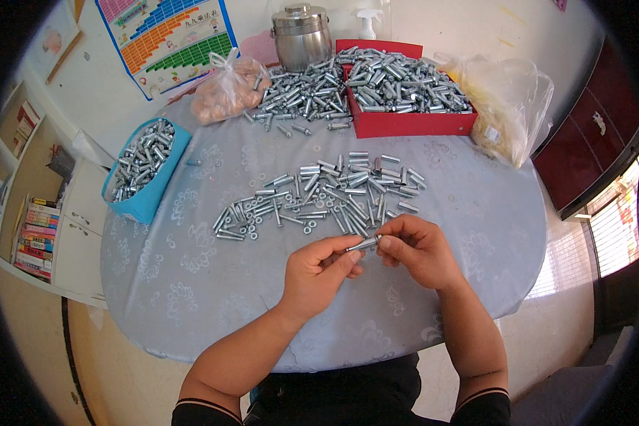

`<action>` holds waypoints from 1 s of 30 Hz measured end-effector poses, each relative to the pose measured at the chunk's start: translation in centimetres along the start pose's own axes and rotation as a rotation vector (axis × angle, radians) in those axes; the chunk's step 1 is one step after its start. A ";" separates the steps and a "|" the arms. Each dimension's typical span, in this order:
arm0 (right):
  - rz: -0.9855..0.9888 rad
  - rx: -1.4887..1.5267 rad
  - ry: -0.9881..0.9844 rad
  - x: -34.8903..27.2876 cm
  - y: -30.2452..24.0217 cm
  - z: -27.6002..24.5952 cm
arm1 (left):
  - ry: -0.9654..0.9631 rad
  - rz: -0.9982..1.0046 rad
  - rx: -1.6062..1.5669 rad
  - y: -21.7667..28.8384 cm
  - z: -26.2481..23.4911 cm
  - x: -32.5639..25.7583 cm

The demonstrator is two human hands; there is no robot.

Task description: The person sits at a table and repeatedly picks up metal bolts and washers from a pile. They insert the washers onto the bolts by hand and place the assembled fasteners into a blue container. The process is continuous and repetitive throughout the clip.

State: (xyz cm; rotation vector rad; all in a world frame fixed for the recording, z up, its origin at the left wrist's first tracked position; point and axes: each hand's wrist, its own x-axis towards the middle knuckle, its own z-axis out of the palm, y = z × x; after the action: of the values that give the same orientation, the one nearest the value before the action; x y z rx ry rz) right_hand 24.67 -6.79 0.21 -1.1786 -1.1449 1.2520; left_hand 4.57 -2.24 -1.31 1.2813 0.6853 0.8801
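Observation:
Over the near middle of the table, a silvery expansion bolt (pixel 362 246) lies slantwise between my two hands. My left hand (pixel 318 275) is closed on it, with thumb and forefinger pinching the shank. The fingertips of my right hand (pixel 417 254) pinch the bolt's other end; whether a nut or washer is under them is hidden. Just beyond my hands spreads a loose heap of metal bolts and sleeves (pixel 358 188), with several small hex nuts (pixel 307 229) lying at its near left side.
A blue basket (pixel 145 208) of bolts stands at the left edge. At the back are a red box (pixel 412 125) full of bolts, another bolt heap (pixel 309 91), a knotted bag (pixel 227 89), a steel pot (pixel 302 39) and a clear plastic bag (pixel 515 106). A grey patterned cloth (pixel 220 305) covers the table.

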 end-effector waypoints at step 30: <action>-0.159 0.169 0.294 1.9 -3.5 0.9 | 0.298 0.247 -0.021 0.4 -0.2 0.5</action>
State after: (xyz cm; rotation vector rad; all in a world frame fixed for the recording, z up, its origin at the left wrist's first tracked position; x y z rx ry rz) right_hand 24.01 -4.81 3.73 -1.0811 -0.8790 0.9954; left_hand 4.57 -1.73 -0.97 1.2447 0.7572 1.2949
